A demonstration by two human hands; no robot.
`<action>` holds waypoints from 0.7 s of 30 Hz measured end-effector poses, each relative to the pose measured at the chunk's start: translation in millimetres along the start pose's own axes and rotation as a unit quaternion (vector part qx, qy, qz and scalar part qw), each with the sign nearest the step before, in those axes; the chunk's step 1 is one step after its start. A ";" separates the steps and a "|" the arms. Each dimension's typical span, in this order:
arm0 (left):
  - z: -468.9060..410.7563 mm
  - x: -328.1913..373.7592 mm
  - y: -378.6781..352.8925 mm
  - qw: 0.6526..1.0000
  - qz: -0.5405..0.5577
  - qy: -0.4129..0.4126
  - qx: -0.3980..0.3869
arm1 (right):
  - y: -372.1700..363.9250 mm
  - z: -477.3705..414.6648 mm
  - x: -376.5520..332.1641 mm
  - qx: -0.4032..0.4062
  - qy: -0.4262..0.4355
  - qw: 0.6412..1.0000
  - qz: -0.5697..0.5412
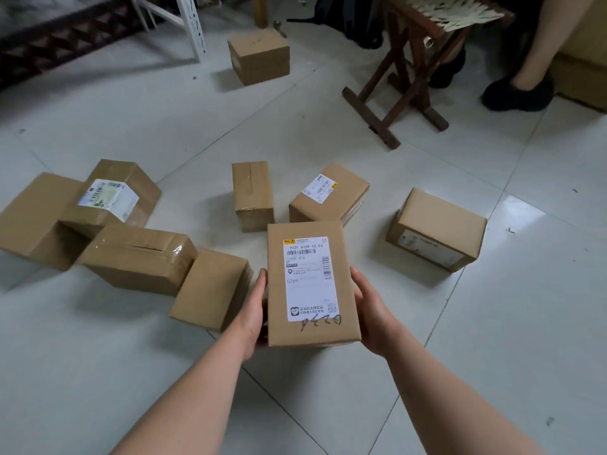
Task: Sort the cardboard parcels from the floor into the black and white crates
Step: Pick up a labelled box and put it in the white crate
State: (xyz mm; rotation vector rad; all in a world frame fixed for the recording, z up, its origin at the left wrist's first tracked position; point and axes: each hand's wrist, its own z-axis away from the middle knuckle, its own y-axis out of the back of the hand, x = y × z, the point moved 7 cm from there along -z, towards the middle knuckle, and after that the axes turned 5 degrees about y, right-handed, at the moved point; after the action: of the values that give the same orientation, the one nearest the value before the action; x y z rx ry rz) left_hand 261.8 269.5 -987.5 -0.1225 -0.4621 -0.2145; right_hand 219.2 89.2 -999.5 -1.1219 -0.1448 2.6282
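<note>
Head view, angled down at a pale tiled floor strewn with cardboard parcels. Neither the black nor the white crate is in frame, so I cannot say which one this parcel belongs in.

The largest cluster is at left. A flat parcel has a big labelled parcel leaning across it. A taped parcel touches both, and a plain parcel butts against its end. A wooden stool stands upper right with someone's shoe near it. A side-label parcel lies alone at right. A far parcel sits at the top, well apart from the rest. In the centre, a narrow parcel and a small labelled parcel lie just beside each other.

The held parcel looks lifted clear of the floor, straight ahead between both hands, with its long axis pointing away. Its shipping label faces up, and I judge that is so the label can be read for sorting.

The left hand grasps the left long side, thumb laid along the edge. The right hand mirrors it on the other side. The fingers of both go under the box and are hidden there. Clamped from both sides, the box sits level.

My read is that the pick-up is done and the carry to a crate has not started. Eight parcels are on the floor.
</note>
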 end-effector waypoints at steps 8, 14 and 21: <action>37.3 49.0 1.9 1.000 0.012 -0.006 -0.020 | -31.2 27.0 -78.0 -0.008 0.054 0.997 -0.049; 145.6 119.6 9.7 0.998 0.051 -0.013 -0.020 | -79.1 101.9 -194.8 -0.040 0.076 0.995 -0.056; 329.9 210.6 44.2 0.996 0.086 -0.036 0.007 | -169.2 224.3 -336.7 -0.113 0.072 0.991 -0.032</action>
State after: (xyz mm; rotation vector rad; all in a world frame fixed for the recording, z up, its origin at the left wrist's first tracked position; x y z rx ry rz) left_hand 314.6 329.7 -601.9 -0.1566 -0.5216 -0.0370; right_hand 316.1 156.2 -577.1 -1.3508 -0.4498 2.5115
